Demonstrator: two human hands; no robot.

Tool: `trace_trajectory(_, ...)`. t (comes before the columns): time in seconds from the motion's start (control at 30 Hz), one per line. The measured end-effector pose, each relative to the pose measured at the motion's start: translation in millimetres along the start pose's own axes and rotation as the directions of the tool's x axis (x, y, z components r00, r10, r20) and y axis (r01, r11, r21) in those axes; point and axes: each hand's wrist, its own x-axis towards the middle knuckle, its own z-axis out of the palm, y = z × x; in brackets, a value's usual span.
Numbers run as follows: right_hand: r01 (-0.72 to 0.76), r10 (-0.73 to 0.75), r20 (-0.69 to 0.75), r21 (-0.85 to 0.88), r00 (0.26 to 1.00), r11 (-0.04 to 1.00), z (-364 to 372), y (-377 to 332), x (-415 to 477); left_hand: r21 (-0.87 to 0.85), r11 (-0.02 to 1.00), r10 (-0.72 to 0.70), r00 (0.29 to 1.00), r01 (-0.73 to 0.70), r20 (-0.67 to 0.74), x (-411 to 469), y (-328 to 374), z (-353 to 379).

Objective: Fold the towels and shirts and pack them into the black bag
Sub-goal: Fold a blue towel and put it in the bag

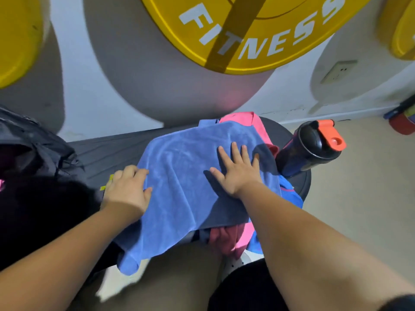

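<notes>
A blue towel lies spread over a pile of clothes on a black bench, its near end hanging off the front edge. My left hand grips the towel's left edge, fingers curled over it. My right hand presses flat on the towel's right half with fingers spread. Pink cloth and other blue fabric stick out from under the towel at the back and right. The black bag sits crumpled at the left end of the bench.
A black shaker bottle with an orange flip cap stands on the bench's right end, close to my right hand. A big yellow weight plate leans against the white wall behind. Beige floor lies to the right.
</notes>
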Motion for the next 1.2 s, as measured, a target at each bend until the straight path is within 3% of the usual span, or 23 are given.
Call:
trace_trajectory(0.13, 0.127, -0.128, -0.030, -0.029, 0.991, 0.991, -9.8, -34.8, -14.6, 0.009, 0.995, -0.095, 0.995, 0.095, 0.017, -39.6, -18.5, 3.2)
trace_trajectory(0.3, 0.376, -0.374, 0.170, 0.025, 0.912, 0.926, 6.4, -87.1, -44.6, 0.021, 0.969, -0.247, 0.961, 0.246, 0.129, -67.5, -25.8, 1.1)
trace_trajectory(0.43, 0.404, -0.366, 0.338, -0.049, 0.867, 0.913, 23.3, -92.2, -53.4, -0.023, 0.937, -0.341, 0.925, 0.350, 0.167, -78.1, -31.5, 6.0)
trace_trajectory(0.6, 0.398, -0.371, 0.347, -0.006, 0.861, 0.917, 20.1, -87.6, -52.0, -0.100, 0.906, -0.386, 0.900, 0.411, 0.203, -77.9, -28.4, 0.8)
trace_trajectory(0.7, 0.368, -0.367, 0.316, 0.058, 0.875, 0.928, 16.4, -91.6, -51.0, -0.298, 0.882, -0.365, 0.929, 0.365, 0.058, -76.6, -25.8, -3.7)
trace_trajectory(0.8, 0.318, -0.348, 0.187, 0.171, 0.919, 0.932, 3.8, -99.2, -47.5, -0.571, 0.808, -0.312, 0.928, 0.145, -0.205, -74.7, -23.8, -11.7)
trace_trajectory(0.87, 0.324, -0.346, 0.047, 0.248, 0.937, 0.913, -3.5, -105.0, -44.3, -0.630, 0.776, -0.253, 0.911, -0.010, -0.326, -74.1, -18.1, -18.3)
trace_trajectory(0.97, 0.388, -0.426, -0.052, 0.523, 0.903, 0.759, -16.4, -118.5, -42.0, -0.643, 0.760, -0.148, 0.940, -0.092, -0.309, -77.0, -3.1, -18.2)
trace_trajectory(1.07, 0.270, -0.530, 0.103, 0.769, 0.842, 0.579, -26.0, -129.4, -48.2, -0.732, 0.679, -0.080, 0.985, -0.059, -0.153, -83.8, 5.4, -2.1)
trace_trajectory(1.13, 0.216, -0.579, 0.221, 0.777, 0.785, 0.591, -20.6, -130.0, -52.3, -0.715, 0.698, -0.083, 0.987, -0.042, -0.139, -90.4, 5.4, 8.9)
trace_trajectory(1.2, 0.248, -0.586, 0.327, 0.678, 0.741, 0.692, -6.1, -127.1, -52.2, -0.639, 0.768, -0.088, 0.981, -0.045, -0.175, -98.5, 1.4, 17.2)
